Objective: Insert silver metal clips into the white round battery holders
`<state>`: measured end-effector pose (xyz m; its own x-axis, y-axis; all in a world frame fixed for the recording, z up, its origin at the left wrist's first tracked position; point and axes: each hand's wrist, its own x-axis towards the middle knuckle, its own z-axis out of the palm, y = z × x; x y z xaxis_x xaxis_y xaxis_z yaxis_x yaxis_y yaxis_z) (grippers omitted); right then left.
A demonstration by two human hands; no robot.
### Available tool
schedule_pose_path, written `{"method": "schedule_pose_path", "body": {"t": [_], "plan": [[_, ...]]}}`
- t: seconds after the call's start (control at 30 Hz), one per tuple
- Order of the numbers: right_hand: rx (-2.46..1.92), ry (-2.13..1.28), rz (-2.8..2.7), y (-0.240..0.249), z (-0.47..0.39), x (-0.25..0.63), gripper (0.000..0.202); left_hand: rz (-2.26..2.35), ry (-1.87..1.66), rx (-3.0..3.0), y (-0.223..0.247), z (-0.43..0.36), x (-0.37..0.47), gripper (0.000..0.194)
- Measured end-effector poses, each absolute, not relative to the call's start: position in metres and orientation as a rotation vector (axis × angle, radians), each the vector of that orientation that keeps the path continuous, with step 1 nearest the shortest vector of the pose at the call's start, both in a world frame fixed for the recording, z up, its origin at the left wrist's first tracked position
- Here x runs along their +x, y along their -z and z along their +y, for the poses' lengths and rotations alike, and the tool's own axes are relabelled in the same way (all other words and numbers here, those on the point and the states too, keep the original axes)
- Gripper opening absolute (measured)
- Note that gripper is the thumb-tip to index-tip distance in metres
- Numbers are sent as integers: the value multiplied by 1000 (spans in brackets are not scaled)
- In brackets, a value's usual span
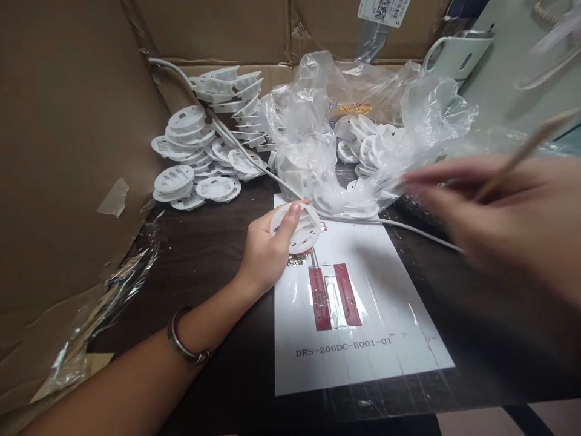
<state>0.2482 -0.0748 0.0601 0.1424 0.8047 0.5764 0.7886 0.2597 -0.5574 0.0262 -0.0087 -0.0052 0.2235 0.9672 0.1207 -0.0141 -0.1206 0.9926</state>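
My left hand (272, 245) grips a round white plastic part (302, 230), its thumb across the top face. Just below that part, small metal pieces (297, 260) lie at the edge of a printed white sheet (363, 363). The sheet shows a red and white picture. On the right, my right hand (494, 206) is blurred by motion, near the clear plastic bag (318, 151). A thin wooden stick (521, 151) is held in it, slanting up to the right. Whether its fingertips pinch anything else cannot be made out.
Stacked round white parts (218, 188) stand at the back left, with more inside and behind the bag. A white cable (403, 224) crosses the table. Cardboard (68, 151) walls the left and back. A pale green container (463, 57) is at back right.
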Motion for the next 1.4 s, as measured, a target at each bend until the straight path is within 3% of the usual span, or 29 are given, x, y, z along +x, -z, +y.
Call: {"method": "schedule_pose_path", "body": {"t": [0.13, 0.4, 0.77, 1.4], "plan": [[-1343, -439, -1651, -27, -61, 195, 6, 966, -1154, 1533, 8, -9, 23, 32], [-1160, -434, -1393, 20, -48, 173, 3, 999, -1148, 1616, 8, -8, 23, 30], [-1245, -705, -1286, 18, -48, 173, 15, 945, -1133, 1716, 4, -11, 23, 22], [-1157, -619, -1305, 20, -47, 173, 11, 973, -1088, 1734, 3, -11, 24, 22]]}}
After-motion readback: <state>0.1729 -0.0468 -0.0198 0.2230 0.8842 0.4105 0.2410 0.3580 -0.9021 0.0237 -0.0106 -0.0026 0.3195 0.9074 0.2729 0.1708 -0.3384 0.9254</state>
